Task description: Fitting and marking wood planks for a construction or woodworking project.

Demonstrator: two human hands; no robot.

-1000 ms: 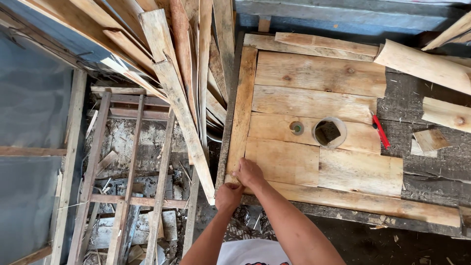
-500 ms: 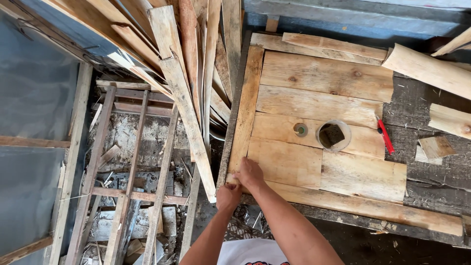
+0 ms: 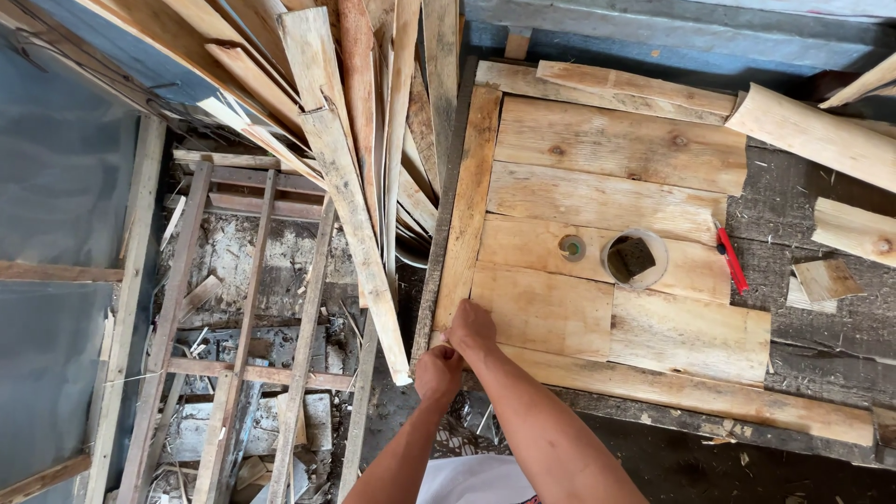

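Pressing your right hand flat, fingers together, on the pale square plank panel at its near-left corner; your left hand sits curled beside it, grip hidden. Red pencil lies far right.

Both hands, left hand and right hand, at wooden panel corner.

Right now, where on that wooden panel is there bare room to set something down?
The wide top boards above the round hole lie bare, as does the board below it. It is crowded at the near-left corner, where both hands work, and left among the leaning planks.
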